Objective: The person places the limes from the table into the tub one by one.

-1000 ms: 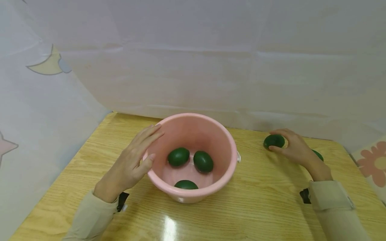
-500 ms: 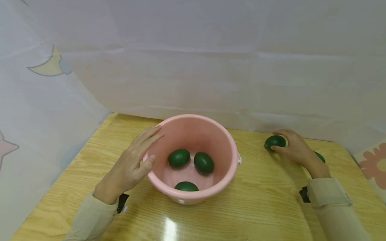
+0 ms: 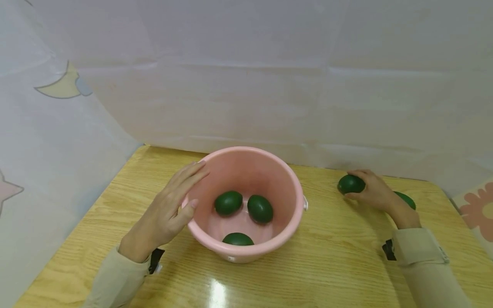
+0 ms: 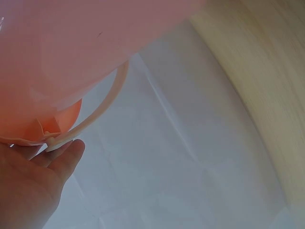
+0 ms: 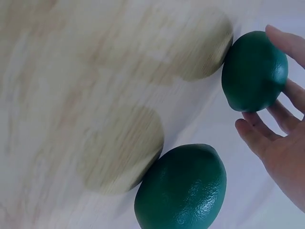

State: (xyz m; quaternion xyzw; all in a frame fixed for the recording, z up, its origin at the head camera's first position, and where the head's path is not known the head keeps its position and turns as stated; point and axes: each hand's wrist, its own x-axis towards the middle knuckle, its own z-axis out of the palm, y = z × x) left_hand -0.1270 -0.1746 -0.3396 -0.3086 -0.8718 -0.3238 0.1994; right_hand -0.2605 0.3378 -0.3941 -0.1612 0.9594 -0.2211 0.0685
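In the head view a pink bucket [image 3: 290, 231] stands mid-table with several dark green, egg-shaped fruits in it; one fruit [image 3: 229, 202] lies at its left inside. My left hand [image 3: 167, 211] rests at the bucket's left rim, fingers nearly straight. The left wrist view shows its fingertips by the hinge of the bucket's handle [image 4: 102, 107]. My right hand [image 3: 375, 190] is at the far right, loosely around a green fruit [image 3: 351, 184] on the table. Its thumb and fingertips lie close about this fruit [image 5: 255, 71] in the right wrist view.
A second loose green fruit [image 3: 405, 199] lies on the table behind my right wrist; it fills the lower middle of the right wrist view. The wooden table [image 3: 327, 265] ends at a pale sheet [image 3: 239, 98] hung along its back and left.
My right hand has drawn back slightly from the green fruit, baring more of it, while the fruit stays nearly in place. The left hand and bucket hold still.
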